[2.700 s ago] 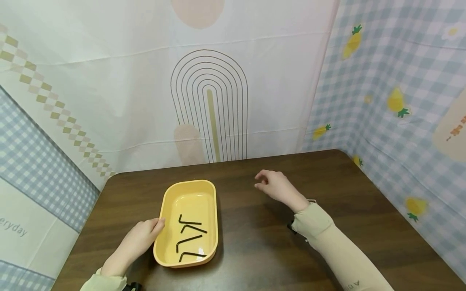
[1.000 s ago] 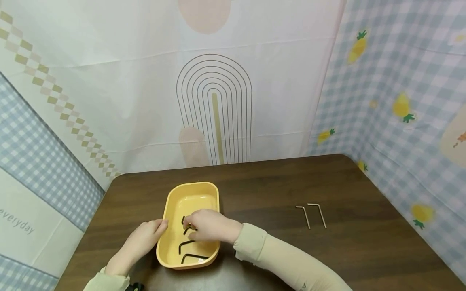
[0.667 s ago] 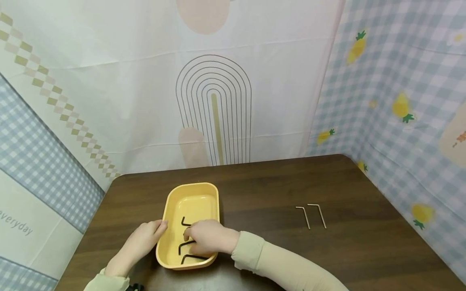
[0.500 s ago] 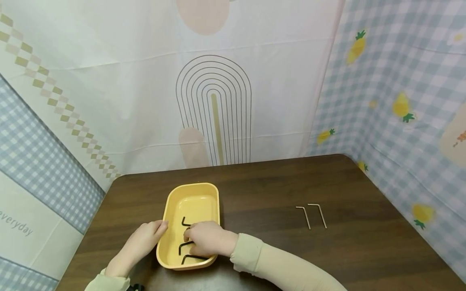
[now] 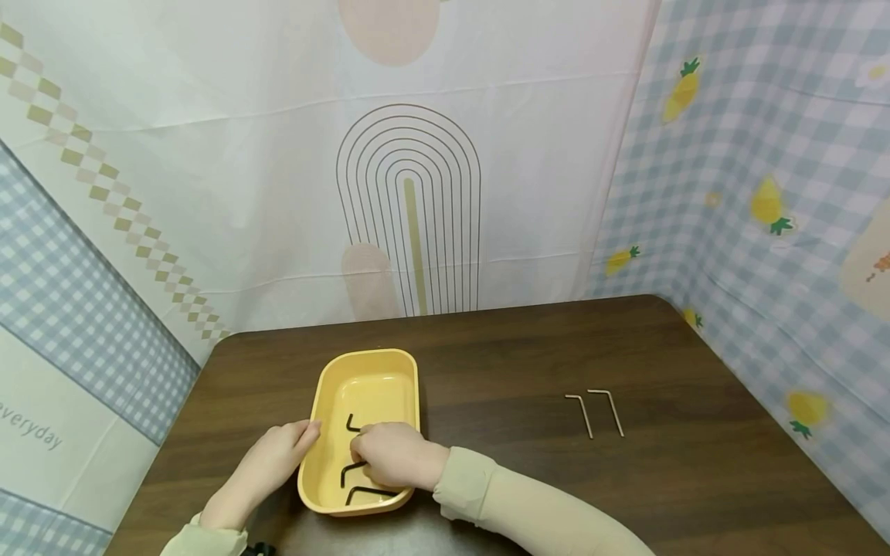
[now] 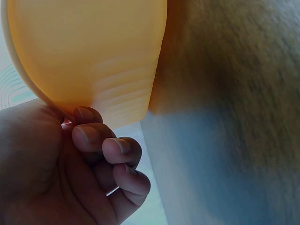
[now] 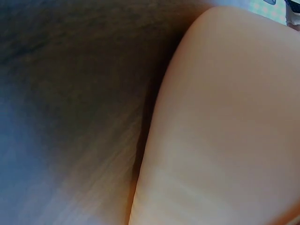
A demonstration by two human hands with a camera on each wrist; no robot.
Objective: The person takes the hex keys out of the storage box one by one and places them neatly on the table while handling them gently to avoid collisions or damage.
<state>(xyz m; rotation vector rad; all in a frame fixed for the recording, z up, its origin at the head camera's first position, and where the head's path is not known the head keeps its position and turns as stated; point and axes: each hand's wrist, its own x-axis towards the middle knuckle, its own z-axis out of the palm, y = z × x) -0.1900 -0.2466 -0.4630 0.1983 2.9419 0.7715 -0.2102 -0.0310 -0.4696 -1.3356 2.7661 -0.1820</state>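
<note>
While the left hand (image 5: pixel 274 455) pinches the yellow tray (image 5: pixel 378 392) by its rim, apparently to steady it, the right hand (image 5: pixel 398 454) lies among black hex keys (image 5: pixel 371 489) inside, its grip too hidden to tell.

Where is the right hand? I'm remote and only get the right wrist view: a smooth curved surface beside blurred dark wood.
Observer: The right hand reaches over the right side of the yellow tray, fingers inside; the head view hides its fingertips.
Operator: Okay, and what is the left hand doing?
Observer: The left hand grips the tray's opposite side at the rim, which shows in both the head and left wrist views.
Operator: Is anything lying on the table outside the tray?
Observer: Yes, two light-coloured L-shaped keys lie side by side on the table, to the right of the tray.
</note>
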